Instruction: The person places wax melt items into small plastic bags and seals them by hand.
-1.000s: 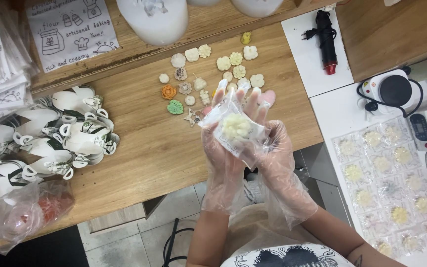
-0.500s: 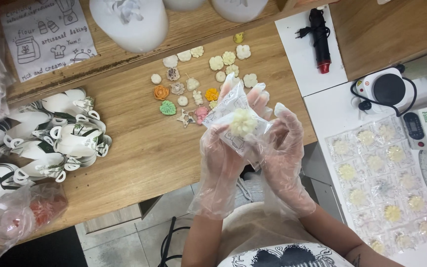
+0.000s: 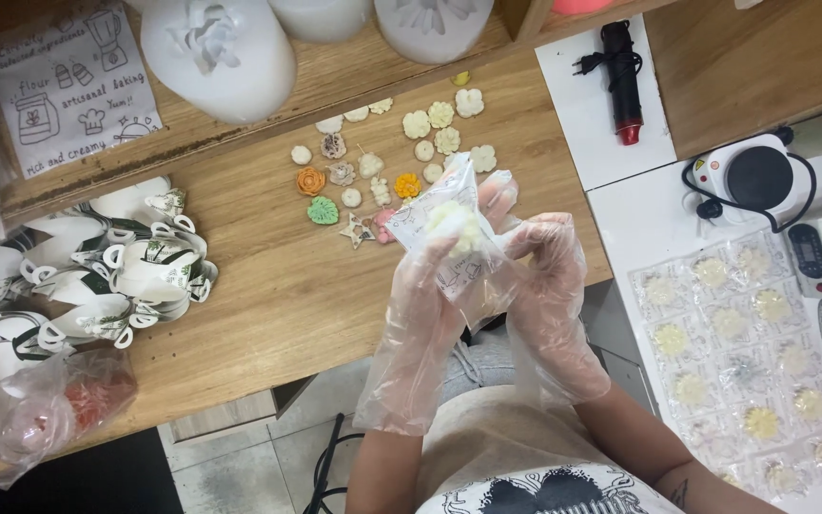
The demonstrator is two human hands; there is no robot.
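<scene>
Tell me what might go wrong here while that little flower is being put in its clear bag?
The loose plastic gloves look slippery, so the left hand and right hand might lose the small clear bag, dropping the pale flower piece onto the floor past the table edge. A squeeze could also chip its petals. A dropped bag might scatter the small flower shapes lying just beyond the hands.

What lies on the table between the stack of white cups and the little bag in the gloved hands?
Only bare wooden table lies between the cups and the bag, seen in the head view.
</scene>
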